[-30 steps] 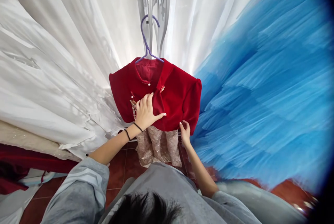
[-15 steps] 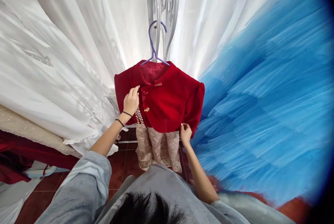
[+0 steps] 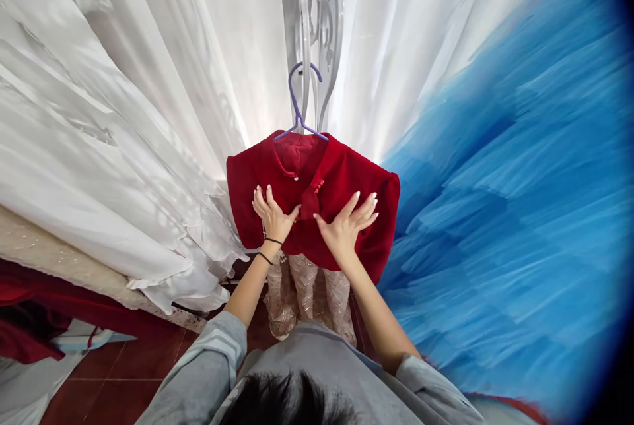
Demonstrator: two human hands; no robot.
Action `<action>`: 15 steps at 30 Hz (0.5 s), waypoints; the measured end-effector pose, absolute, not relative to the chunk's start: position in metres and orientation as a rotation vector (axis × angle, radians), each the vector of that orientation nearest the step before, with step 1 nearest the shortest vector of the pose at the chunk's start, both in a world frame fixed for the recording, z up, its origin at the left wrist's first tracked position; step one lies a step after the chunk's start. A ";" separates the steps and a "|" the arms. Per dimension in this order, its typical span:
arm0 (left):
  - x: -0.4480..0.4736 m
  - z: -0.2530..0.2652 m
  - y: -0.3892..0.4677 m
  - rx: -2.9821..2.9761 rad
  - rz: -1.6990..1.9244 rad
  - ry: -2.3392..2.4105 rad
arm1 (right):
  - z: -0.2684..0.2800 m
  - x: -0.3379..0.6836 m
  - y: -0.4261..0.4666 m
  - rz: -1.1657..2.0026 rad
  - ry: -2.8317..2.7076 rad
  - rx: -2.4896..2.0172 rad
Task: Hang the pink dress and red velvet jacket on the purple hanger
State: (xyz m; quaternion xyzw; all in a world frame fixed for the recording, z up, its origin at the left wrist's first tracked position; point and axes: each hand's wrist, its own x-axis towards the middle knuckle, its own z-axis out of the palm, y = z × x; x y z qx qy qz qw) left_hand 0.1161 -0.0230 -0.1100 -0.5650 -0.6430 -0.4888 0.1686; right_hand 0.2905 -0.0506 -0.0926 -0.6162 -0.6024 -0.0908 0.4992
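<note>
A short red velvet jacket (image 3: 359, 177) hangs from a purple hanger (image 3: 295, 98), with its front parted below the collar. On the jacket's left half in view lies my left hand (image 3: 275, 219), open, fingers spread and thumb at the front edge. My right hand (image 3: 341, 229) rests on the other front panel, also open, its thumb pointing toward the left one. A small decorative fastener (image 3: 318, 185) shows near the collar on the right panel. Below the hem, a beige sequined garment (image 3: 303, 280) hangs down.
The hanger hooks onto a white scrolled metal stand (image 3: 327, 35). White curtains (image 3: 238, 22) cover the back and left side. A large blue tulle gown (image 3: 510, 214) fills the right. Red fabric (image 3: 94, 309) lies at lower left, above reddish floor tiles (image 3: 133, 365).
Both hands have moved to the jacket's middle, the right one up from the sleeve area by the hem. Their fingers are now spread, and the front opening has parted near the collar.
</note>
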 end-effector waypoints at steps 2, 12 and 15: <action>0.104 -0.102 -0.012 -1.562 -1.403 -1.880 | -0.092 0.302 -0.033 -0.215 -1.411 -1.546; -0.040 -0.013 -0.015 -1.384 -1.640 -1.640 | -0.020 0.449 0.024 -0.299 -1.146 -0.980; -0.060 0.028 0.015 -1.530 -2.106 -1.602 | 0.016 0.450 0.057 0.048 -1.205 -0.903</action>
